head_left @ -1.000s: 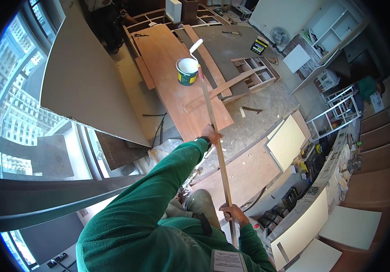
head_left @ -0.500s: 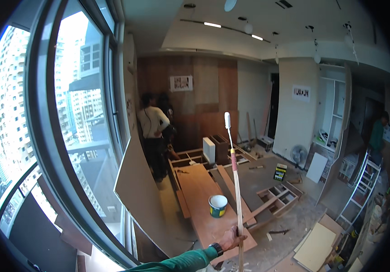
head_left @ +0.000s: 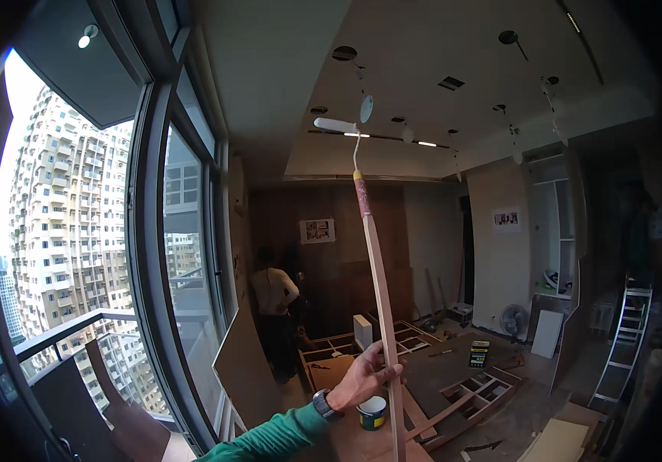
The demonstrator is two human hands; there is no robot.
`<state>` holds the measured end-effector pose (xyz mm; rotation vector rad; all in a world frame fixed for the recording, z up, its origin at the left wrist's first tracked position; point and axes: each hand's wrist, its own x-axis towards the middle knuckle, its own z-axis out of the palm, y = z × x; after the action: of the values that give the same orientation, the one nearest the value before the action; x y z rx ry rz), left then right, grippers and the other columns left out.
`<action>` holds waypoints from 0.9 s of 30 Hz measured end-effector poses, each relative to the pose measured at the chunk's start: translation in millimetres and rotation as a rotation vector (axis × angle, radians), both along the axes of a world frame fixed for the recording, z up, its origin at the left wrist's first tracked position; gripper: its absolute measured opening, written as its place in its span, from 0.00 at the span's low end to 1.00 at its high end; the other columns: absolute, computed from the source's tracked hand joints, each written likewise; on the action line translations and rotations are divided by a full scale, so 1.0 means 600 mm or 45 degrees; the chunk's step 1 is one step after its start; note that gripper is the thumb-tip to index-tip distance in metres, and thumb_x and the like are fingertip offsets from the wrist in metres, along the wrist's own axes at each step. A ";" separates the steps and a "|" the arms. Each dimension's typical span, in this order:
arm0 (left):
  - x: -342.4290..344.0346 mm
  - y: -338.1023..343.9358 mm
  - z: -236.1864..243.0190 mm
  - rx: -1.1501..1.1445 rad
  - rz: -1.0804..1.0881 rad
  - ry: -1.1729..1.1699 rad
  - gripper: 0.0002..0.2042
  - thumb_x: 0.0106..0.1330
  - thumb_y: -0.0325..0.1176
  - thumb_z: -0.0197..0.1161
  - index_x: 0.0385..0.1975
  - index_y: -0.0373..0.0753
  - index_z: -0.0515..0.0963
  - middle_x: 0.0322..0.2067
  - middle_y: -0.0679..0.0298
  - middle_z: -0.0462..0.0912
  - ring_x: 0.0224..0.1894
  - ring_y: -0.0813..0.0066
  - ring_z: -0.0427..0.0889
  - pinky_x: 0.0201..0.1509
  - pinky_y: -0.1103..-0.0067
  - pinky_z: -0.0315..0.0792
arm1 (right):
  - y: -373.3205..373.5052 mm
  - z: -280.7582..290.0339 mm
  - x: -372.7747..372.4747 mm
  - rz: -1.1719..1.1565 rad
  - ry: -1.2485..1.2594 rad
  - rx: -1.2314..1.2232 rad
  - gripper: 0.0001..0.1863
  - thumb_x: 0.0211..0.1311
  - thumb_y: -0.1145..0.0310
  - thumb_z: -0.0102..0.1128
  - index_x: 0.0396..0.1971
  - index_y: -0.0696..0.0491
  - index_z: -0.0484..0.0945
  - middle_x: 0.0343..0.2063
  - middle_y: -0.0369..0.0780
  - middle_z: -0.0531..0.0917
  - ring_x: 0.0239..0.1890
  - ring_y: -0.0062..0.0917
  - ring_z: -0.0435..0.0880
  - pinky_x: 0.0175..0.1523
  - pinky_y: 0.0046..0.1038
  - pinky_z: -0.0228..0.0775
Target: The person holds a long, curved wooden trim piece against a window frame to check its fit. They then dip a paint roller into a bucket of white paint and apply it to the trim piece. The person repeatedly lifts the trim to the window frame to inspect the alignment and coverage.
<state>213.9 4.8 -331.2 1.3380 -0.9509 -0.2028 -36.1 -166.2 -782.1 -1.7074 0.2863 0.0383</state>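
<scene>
My left hand (head_left: 366, 377), with a watch on the wrist and a green sleeve, is closed around a long wooden pole (head_left: 377, 285). The pole stands nearly upright and carries a white paint roller (head_left: 336, 125) at its top, right by the white ceiling (head_left: 285, 77). A small paint bucket (head_left: 372, 413) sits on a wooden panel on the floor just below my hand. My right hand is out of the picture.
Another person (head_left: 273, 308) stands at the back by the dark wood wall. A large board (head_left: 242, 369) leans at the tall windows (head_left: 185, 254) on the left. Wooden frames (head_left: 477, 389) lie on the floor. A ladder (head_left: 623, 339) and a fan (head_left: 513, 319) stand at the right.
The view has swung up from the floor to the ceiling. The roller has risen from beside the bucket to ceiling height. My right hand has dropped out of view.
</scene>
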 end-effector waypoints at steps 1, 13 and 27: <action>-0.021 0.002 0.035 -0.017 -0.015 -0.127 0.27 0.73 0.30 0.65 0.68 0.36 0.61 0.49 0.55 0.84 0.46 0.66 0.87 0.53 0.68 0.83 | -0.008 0.002 -0.008 -0.002 -0.014 -0.004 0.13 0.65 0.61 0.67 0.40 0.55 0.81 0.20 0.35 0.76 0.22 0.20 0.69 0.30 0.29 0.65; -0.122 -0.024 0.283 -0.030 0.064 -0.491 0.23 0.72 0.31 0.65 0.61 0.32 0.65 0.47 0.50 0.85 0.42 0.58 0.90 0.45 0.65 0.90 | -0.041 -0.007 -0.069 -0.100 -0.116 -0.072 0.18 0.66 0.57 0.69 0.45 0.56 0.82 0.22 0.36 0.78 0.23 0.20 0.69 0.30 0.31 0.66; -0.212 -0.090 0.475 -0.155 -0.015 -0.797 0.19 0.75 0.34 0.62 0.58 0.29 0.68 0.44 0.55 0.84 0.40 0.62 0.90 0.43 0.71 0.89 | -0.072 0.130 -0.213 -0.413 -0.501 -0.260 0.15 0.68 0.61 0.69 0.44 0.57 0.79 0.20 0.37 0.73 0.23 0.20 0.69 0.30 0.29 0.66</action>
<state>86.5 -49.5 -46.2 1.3030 -1.4665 0.2819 -164.0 -209.2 -703.8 -1.8064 0.2749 -0.5762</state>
